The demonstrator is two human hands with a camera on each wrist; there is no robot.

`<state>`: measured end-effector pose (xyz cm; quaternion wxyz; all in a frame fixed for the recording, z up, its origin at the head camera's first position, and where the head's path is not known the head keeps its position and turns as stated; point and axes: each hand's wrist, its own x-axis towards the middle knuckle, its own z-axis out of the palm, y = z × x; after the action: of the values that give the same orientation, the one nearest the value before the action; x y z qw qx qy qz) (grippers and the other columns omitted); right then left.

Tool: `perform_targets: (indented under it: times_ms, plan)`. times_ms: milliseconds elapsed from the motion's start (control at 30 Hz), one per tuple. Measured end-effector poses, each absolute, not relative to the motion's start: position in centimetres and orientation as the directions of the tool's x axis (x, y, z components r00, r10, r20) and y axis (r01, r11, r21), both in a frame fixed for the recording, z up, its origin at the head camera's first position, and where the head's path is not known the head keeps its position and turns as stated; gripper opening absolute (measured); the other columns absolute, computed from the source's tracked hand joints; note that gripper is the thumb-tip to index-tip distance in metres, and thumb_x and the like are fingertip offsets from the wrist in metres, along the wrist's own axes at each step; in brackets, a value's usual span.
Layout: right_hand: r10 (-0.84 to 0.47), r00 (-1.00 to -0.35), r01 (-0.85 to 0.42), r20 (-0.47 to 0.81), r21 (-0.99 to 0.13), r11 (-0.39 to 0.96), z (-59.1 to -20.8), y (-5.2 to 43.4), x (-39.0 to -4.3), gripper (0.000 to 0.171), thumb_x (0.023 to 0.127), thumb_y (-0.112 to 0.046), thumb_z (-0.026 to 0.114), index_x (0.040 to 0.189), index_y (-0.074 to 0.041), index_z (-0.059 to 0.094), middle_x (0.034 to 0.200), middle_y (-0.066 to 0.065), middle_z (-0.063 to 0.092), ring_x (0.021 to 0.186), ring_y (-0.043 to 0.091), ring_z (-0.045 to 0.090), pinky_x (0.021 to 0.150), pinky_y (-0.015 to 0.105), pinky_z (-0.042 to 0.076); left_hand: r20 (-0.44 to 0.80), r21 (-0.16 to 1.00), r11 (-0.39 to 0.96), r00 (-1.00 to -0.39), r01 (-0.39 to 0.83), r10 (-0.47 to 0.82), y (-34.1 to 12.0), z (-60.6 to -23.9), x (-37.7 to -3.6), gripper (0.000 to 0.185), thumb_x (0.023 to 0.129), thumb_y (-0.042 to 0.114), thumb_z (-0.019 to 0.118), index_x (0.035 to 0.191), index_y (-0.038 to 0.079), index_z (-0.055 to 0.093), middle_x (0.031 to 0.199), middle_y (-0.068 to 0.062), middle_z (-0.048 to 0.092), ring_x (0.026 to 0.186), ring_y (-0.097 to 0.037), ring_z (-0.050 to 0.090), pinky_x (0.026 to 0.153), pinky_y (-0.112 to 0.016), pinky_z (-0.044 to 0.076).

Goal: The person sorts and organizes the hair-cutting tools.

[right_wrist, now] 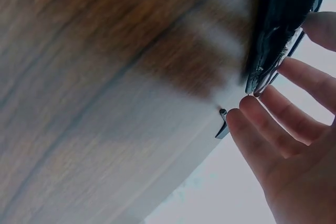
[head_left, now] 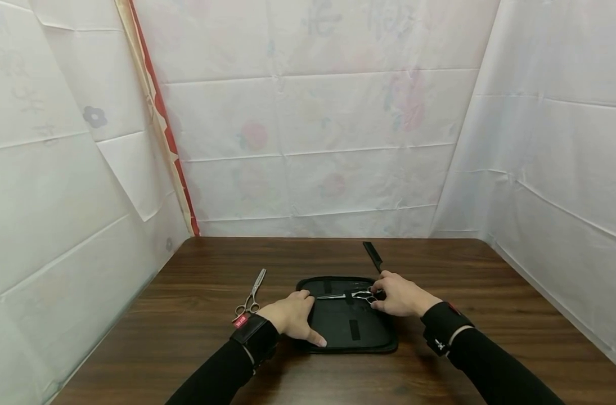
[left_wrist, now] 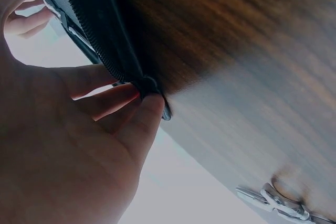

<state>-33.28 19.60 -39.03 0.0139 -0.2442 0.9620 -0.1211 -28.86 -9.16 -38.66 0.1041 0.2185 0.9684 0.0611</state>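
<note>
A black zip case [head_left: 338, 329] lies opened out flat on the table. Silver scissors [head_left: 333, 296] lie across its far part, their middle under a dark elastic loop [head_left: 349, 297]. My right hand [head_left: 401, 295] is at the case's right edge, thumb and index finger pinching the scissors' handles; the other fingers extend along the rim in the right wrist view. On the left edge rests my left hand [head_left: 292, 315], spread, its thumb at the near left corner and its fingertips touching the zipped rim [left_wrist: 118, 72] in the left wrist view.
Thinning scissors [head_left: 252, 295] lie on the brown table [head_left: 186, 337] left of the case. A black comb [head_left: 372, 256] lies beyond my right hand. White patterned sheets [head_left: 308, 124] hang around the table's back and sides.
</note>
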Motion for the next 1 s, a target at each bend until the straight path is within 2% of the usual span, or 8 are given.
perform_targets:
  times_ms: [433,1000]
  plan:
    - [-0.503,-0.862,-0.499,0.057,-0.264,0.825,-39.08,19.62,-33.32,0.031,0.092,-0.026,0.076,0.117,-0.007,0.075,0.107,0.003,0.058,0.095,0.022,0.06,0.08,0.045,0.051,-0.172,0.15,0.896,-0.882,0.417,0.439,-9.14,-38.73,-28.9,0.104,0.075,0.067,0.08,0.148,0.0,0.048,0.155,-0.014,0.041,0.144,-0.031,0.038,0.112,-0.046,0.04]
    - [-0.522,-0.85,-0.522,0.065,-0.239,0.819,-39.28,19.26,-33.35,0.031,0.093,-0.025,0.076,0.118,-0.006,0.075,0.108,0.004,0.059,0.099,0.025,0.06,0.08,0.045,0.052,-0.168,0.162,0.896,-0.883,0.414,0.438,-9.12,-38.7,-28.81,0.104,0.075,0.067,0.08,0.148,0.0,0.048,0.155,-0.014,0.041,0.144,-0.031,0.038,0.111,-0.046,0.041]
